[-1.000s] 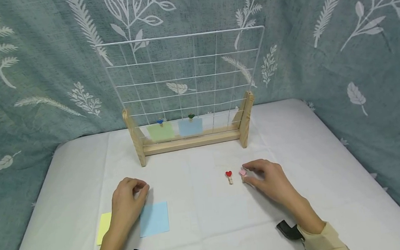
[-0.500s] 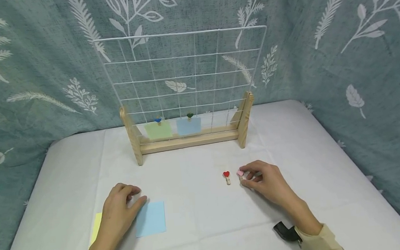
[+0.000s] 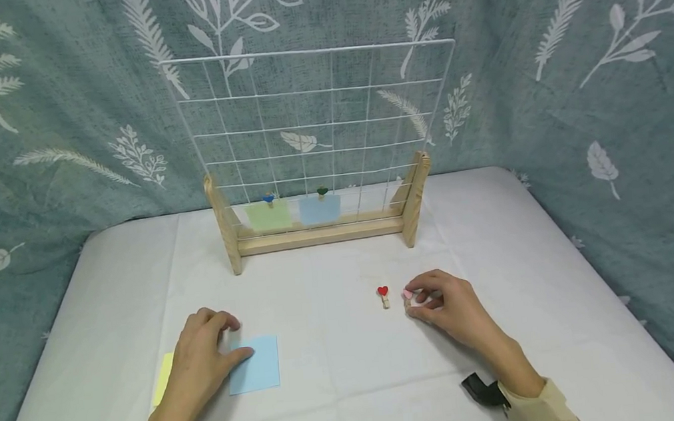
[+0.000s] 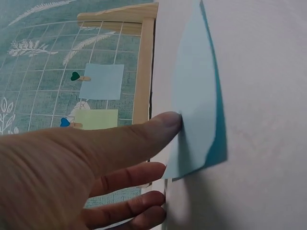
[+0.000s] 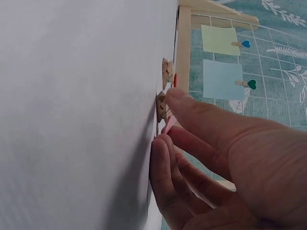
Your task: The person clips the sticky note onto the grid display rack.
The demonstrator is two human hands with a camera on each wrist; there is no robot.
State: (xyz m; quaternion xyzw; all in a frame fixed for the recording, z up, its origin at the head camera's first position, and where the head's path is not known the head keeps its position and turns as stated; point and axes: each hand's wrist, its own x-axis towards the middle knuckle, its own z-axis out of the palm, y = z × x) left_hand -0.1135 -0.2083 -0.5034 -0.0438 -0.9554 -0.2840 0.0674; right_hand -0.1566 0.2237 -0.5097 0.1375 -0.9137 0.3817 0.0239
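Note:
My left hand (image 3: pixel 196 360) is over the left part of a light blue sticky note (image 3: pixel 262 371) on the white cloth. In the left wrist view the thumb touches the note, whose lower sheet edge stands apart, and the other fingers are spread below. On the right, my right hand (image 3: pixel 455 304) pinches a small wooden clothespin with a pink heart (image 3: pixel 407 294), thumb at one end and forefinger by the heart. Just left of it lies another clothespin with a red heart (image 3: pixel 383 292). A yellow sticky note (image 3: pixel 164 378) is partly hidden behind the left wrist.
At the back stands a white wire grid (image 3: pixel 334 124) in a wooden stand (image 3: pixel 321 236). A green note (image 3: pixel 268 217) hangs there from a blue-heart clothespin, a blue note (image 3: pixel 320 210) from a dark green-heart one. Patterned curtain (image 3: pixel 545 118) surrounds the table.
My left hand has opened from a near-pinch, moved slightly left and down, and its thumb now reaches over the blue note. My right fingers have drawn in around the pink-heart clothespin.

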